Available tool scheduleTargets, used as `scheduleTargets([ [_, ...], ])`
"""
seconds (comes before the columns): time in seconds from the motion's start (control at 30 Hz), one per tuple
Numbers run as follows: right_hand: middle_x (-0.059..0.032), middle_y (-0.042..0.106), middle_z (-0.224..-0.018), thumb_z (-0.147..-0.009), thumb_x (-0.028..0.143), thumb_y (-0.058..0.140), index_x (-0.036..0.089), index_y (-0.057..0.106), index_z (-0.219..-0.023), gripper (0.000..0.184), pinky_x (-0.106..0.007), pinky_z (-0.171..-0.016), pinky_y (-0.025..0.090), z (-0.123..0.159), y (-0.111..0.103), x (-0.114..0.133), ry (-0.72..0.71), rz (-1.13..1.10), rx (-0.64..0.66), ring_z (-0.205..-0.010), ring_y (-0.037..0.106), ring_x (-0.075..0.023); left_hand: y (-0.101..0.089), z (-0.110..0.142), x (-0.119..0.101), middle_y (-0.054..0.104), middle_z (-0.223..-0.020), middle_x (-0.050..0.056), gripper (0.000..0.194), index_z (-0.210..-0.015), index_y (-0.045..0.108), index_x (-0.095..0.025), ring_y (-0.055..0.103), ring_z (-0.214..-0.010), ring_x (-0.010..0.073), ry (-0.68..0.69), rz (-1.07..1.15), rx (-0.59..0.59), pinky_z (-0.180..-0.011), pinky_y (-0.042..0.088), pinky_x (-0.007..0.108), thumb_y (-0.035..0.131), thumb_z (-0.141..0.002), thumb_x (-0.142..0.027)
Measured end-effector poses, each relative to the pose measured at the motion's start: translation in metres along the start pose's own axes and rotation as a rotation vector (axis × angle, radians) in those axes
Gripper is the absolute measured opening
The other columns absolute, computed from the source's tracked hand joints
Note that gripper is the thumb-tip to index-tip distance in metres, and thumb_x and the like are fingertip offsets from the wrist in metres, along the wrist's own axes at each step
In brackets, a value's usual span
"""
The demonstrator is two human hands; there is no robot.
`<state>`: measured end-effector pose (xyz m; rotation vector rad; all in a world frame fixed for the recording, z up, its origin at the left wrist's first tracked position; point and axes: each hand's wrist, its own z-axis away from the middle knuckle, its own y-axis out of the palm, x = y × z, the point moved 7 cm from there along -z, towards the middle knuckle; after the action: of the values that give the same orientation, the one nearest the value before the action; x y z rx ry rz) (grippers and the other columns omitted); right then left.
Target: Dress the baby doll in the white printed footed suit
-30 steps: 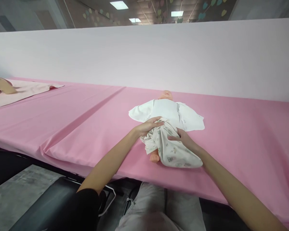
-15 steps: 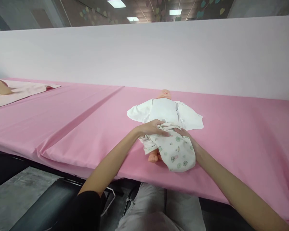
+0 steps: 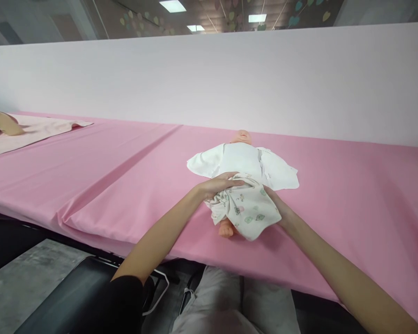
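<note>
At the left edge of the frame, part of a tan doll [image 3: 9,125] lies on a pale pink towel [image 3: 45,128]. A black chair [image 3: 62,301] stands at lower left; ceiling lights [image 3: 173,6] shine at the top.

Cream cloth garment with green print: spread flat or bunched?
Partly bunched: the garment creases into folds by the left hand but looks smoother toward the right hand.

Head-worn camera, just behind hands [image 3: 215,186], facing forward and down, toward white partition [image 3: 209,83]

No txt, labels, brands, nos. or signs can be read in the head cam view
</note>
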<state>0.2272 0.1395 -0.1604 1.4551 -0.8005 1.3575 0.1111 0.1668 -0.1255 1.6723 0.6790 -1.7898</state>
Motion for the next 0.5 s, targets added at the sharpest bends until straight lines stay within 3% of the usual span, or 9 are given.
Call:
scheduleTargets([
  [0.2, -0.0069, 0.064, -0.101, -0.075, 0.040, 0.065, 0.019, 0.058, -0.107, 0.040, -0.032, -0.073, 0.049, 0.007, -0.003, -0.001, 0.003, -0.162, -0.022, -0.087, 0.061, -0.0227, 0.013, 0.006, -0.015, 0.061, -0.103, 0.004, 0.047, -0.106, 0.057, -0.022, 0.057, -0.098, 0.0218, 0.025, -0.340, 0.058, -0.075, 0.048, 0.028, 0.077, -0.065, -0.033],
  [0.37, -0.0086, 0.064, -0.103, -0.074, 0.045, 0.066, 0.018, 0.057, -0.112, 0.048, -0.034, -0.075, 0.050, 0.013, 0.005, 0.006, -0.034, -0.210, 0.009, -0.090, 0.062, -0.0245, 0.010, 0.005, -0.007, 0.060, -0.104, 0.004, 0.038, -0.106, 0.057, -0.020, 0.057, -0.097, 0.0200, 0.049, -0.147, 0.076, -0.077, 0.048, 0.028, 0.070, -0.073, -0.033],
  [0.5, -0.0074, 0.064, -0.104, -0.066, 0.026, 0.075, 0.018, 0.056, -0.114, 0.053, -0.029, -0.071, 0.050, 0.009, 0.000, 0.003, -0.040, -0.191, -0.016, -0.088, 0.062, -0.0221, 0.000, 0.000, 0.004, 0.062, -0.101, 0.005, 0.048, -0.114, 0.053, -0.021, 0.059, -0.088, 0.0163, 0.058, 0.074, 0.023, -0.076, 0.048, 0.027, 0.072, -0.072, -0.032],
])
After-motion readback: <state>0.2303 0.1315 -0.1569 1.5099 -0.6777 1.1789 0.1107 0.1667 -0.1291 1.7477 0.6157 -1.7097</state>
